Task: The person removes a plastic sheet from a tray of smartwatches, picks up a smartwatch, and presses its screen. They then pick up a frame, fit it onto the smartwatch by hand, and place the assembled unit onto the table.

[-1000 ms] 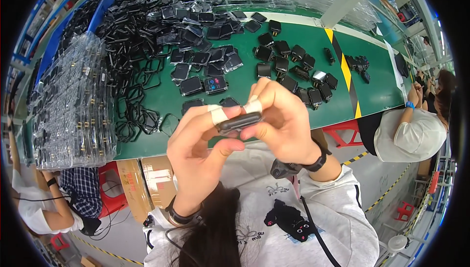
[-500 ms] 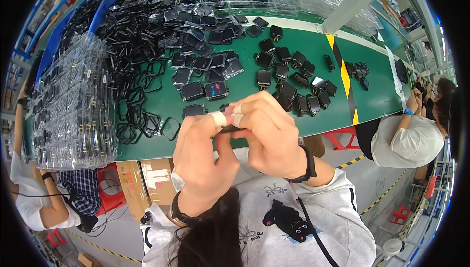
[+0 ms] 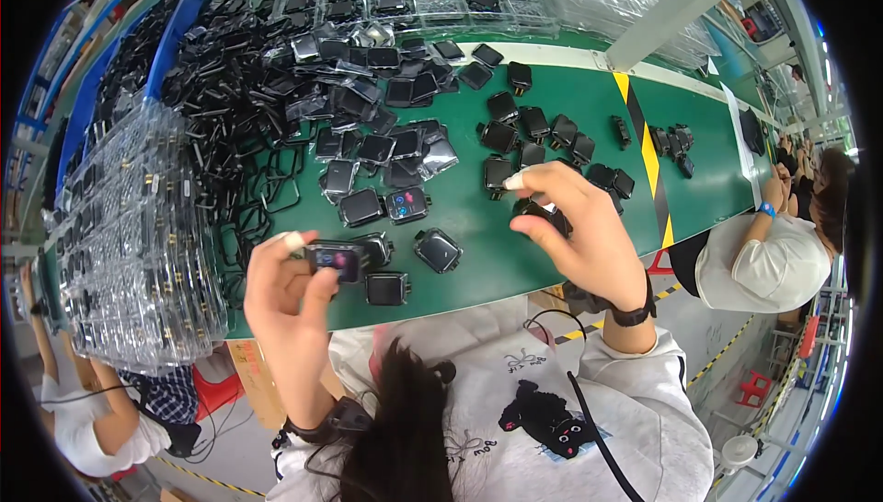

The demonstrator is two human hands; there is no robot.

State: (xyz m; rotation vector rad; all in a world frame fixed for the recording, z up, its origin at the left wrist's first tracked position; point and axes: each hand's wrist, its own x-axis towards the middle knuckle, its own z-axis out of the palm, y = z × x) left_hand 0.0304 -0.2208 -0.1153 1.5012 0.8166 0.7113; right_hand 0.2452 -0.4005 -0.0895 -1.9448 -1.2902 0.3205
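In my left hand [image 3: 285,295], a black square watch body [image 3: 336,261] with a colourful screen picture is pinched between thumb and fingers. Just right of it lie a dark watch body [image 3: 375,249], another with a blank screen [image 3: 387,288] and a tilted one [image 3: 438,251]. My right hand [image 3: 584,230] reaches over the right-hand group of black watch bodies [image 3: 532,122]. Its thumb and forefinger are apart, with a dark watch body [image 3: 532,207] near them, partly hidden. Pale wraps cover fingertips on both hands.
Black frames [image 3: 271,180] heap up at the left beside stacked clear plastic trays [image 3: 138,253] and a blue bin [image 3: 175,37]. Film-wrapped watch bodies [image 3: 354,102] pile up mid-table. Yellow-black tape [image 3: 648,161] crosses the green table [image 3: 589,88]. A person [image 3: 763,263] sits at the right.
My hands were together over the table's near middle; they have parted. The left moved left with a watch body, and the right moved right to the group of watch bodies.
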